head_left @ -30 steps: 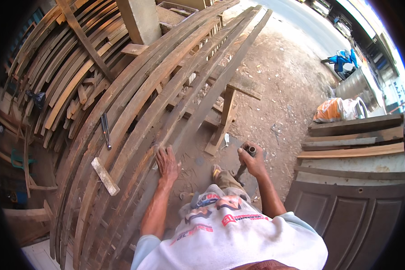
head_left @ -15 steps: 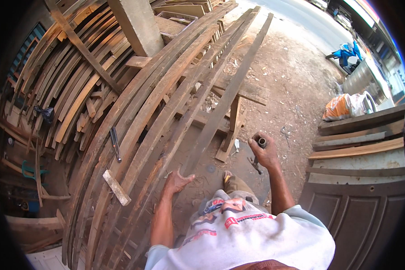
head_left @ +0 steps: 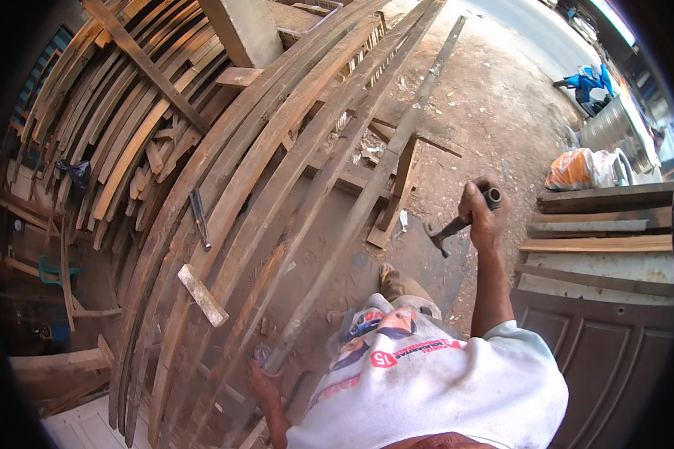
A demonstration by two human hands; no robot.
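In my right hand (head_left: 487, 213), raised at the right, is a hammer (head_left: 452, 229). My fingers wrap its handle; the hollow handle end points up and the head hangs to the left. Low in the view, my left hand (head_left: 265, 378) is closed round the near part of the rightmost long wooden beam (head_left: 367, 206); its fingers are partly blurred. Further long beams (head_left: 277, 179) lie side by side to the left of it. A dark two-handled tool with some orange (head_left: 200, 219) and a short pale wood block (head_left: 202, 295) rest on those beams.
A wooden trestle (head_left: 398, 196) supports the beams. Stacked timber (head_left: 120, 127) and a concrete post (head_left: 243, 34) stand at the far left. To the right are planks (head_left: 603, 224), a brown panelled door (head_left: 614, 352), an orange-and-white sack (head_left: 577, 170) and a blue motorbike (head_left: 588, 84).
My left hand has moved down toward me and closed on the beam, which now shows a narrower top face. My right hand has risen to the right with the hammer.
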